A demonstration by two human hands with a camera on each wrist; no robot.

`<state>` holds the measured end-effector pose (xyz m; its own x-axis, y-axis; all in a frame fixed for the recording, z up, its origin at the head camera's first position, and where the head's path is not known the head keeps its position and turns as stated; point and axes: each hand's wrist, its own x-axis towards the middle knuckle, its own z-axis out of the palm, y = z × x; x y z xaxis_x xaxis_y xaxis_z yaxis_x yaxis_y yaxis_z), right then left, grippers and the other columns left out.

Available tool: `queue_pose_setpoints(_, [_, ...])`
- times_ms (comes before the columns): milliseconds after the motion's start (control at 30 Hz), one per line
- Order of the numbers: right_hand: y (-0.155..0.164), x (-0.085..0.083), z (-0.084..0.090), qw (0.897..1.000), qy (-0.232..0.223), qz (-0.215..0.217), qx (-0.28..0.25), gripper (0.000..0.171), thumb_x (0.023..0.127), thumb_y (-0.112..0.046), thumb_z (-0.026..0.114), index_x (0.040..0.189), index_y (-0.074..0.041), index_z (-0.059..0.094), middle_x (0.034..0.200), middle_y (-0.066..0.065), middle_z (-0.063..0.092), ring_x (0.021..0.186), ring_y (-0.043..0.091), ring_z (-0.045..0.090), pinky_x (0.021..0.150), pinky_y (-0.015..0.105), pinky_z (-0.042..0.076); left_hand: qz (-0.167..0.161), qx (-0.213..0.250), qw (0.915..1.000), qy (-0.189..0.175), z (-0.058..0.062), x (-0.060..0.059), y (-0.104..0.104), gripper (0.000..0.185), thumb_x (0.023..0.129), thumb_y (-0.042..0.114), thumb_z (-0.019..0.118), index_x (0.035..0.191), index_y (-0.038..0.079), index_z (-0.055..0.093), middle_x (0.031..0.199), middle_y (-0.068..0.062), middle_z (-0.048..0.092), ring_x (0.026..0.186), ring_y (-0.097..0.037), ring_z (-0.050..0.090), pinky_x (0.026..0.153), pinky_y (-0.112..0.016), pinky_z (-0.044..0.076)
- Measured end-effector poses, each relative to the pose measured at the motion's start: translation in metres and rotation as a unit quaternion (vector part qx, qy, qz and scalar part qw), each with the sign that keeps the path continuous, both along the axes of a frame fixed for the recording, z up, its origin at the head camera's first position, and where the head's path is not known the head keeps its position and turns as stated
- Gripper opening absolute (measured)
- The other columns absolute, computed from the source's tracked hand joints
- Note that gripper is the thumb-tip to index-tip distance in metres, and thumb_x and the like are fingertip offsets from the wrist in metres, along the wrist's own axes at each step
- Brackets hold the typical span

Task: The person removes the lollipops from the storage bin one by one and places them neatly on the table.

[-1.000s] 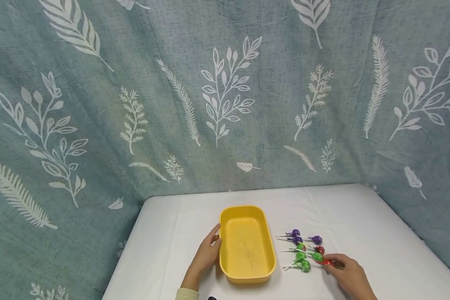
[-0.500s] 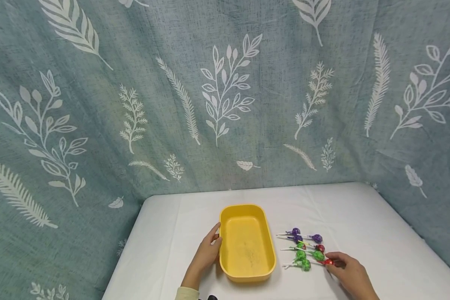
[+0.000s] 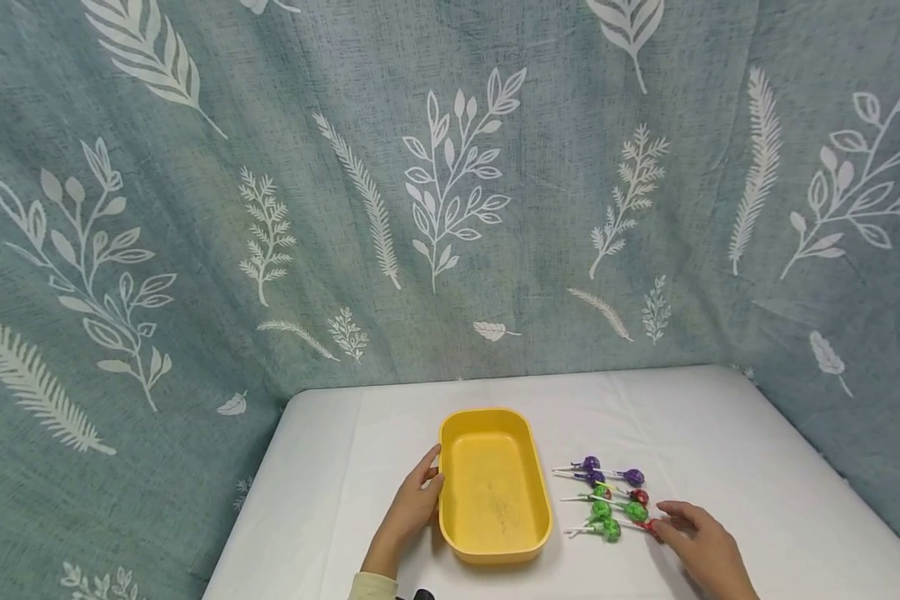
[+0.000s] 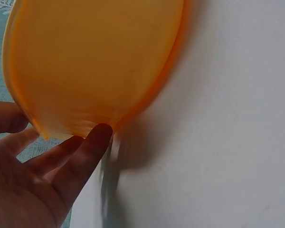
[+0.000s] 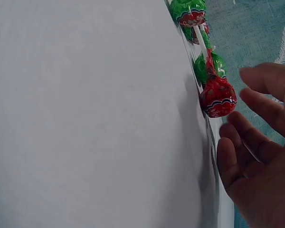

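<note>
My left hand (image 3: 414,500) rests its fingertips against the left outer wall of a yellow tray (image 3: 456,537). In the left wrist view its fingers (image 4: 85,159) lie fairly straight along the translucent end, not wrapped round it. At the right, my right hand (image 3: 701,546) hovers by a red-wrapped lollipop (image 5: 218,99), fingers spread and a small gap between them and the candy. That lollipop lies with green lollipops (image 3: 611,530) in a loose group. Above these in the head view are purple lollipops (image 3: 633,477) and a dark red one (image 3: 639,497).
The white-covered table (image 3: 345,467) carries the tray and candies. A green leaf-print cloth (image 3: 360,208) hangs along the back and sides. A small black object (image 3: 423,595) shows at the bottom edge near the left arm.
The fingers of my right hand have spread and drawn slightly away from the red lollipop. My left hand and the tray have stayed in place.
</note>
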<state>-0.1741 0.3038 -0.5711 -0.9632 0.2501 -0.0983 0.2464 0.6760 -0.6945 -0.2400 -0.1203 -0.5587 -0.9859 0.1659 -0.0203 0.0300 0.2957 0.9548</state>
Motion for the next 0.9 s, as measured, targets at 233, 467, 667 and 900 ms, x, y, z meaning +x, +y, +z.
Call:
queue_pose_setpoints(233, [-0.010,0.001,0.016,0.998,0.060,0.005,0.011,0.047,0.096,-0.027,0.068,0.130,0.004,0.061,0.135,0.032,0.051,0.121,0.048,0.052,0.094,0.060,0.048,-0.004,0.020,0.9997,-0.008,0.001,0.000,-0.004,0.054,0.106,0.014,0.051,0.159,0.014,0.036,0.137,-0.028,0.052,0.099,-0.030,0.065,0.073,-0.040,0.058])
queue_pose_setpoints(467, [-0.027,-0.005,0.027,0.995,0.097,0.027,0.018,0.041,0.096,-0.021,0.070,0.128,0.004,0.063,0.132,0.029,0.057,0.118,0.046,0.056,0.093,0.055,0.051,-0.008,0.039,0.9991,-0.014,0.002,0.001,-0.008,0.054,0.108,0.021,0.047,0.159,0.010,0.033,0.134,-0.026,0.056,0.084,-0.023,0.064,0.069,-0.040,0.059])
queue_pose_setpoints(667, [-0.043,-0.015,0.035,0.993,0.106,0.051,-0.003,0.041,0.097,-0.020,0.069,0.130,0.002,0.062,0.134,0.027,0.058,0.123,0.045,0.054,0.099,0.056,0.048,0.007,0.030,0.9995,-0.008,0.006,0.000,-0.015,0.055,0.108,0.024,0.047,0.159,0.008,0.032,0.135,-0.025,0.055,0.077,-0.020,0.062,0.066,-0.039,0.059])
queue_pose_setpoints(900, [-0.062,-0.028,0.043,0.991,0.098,0.085,0.014,0.047,0.097,-0.028,0.069,0.137,-0.005,0.060,0.137,0.026,0.057,0.115,0.043,0.059,0.093,0.058,0.049,0.055,-0.110,0.9914,0.044,0.013,0.001,-0.022,0.052,0.106,0.035,0.051,0.155,0.016,0.044,0.137,-0.020,0.059,0.124,-0.042,0.057,0.099,-0.061,0.046])
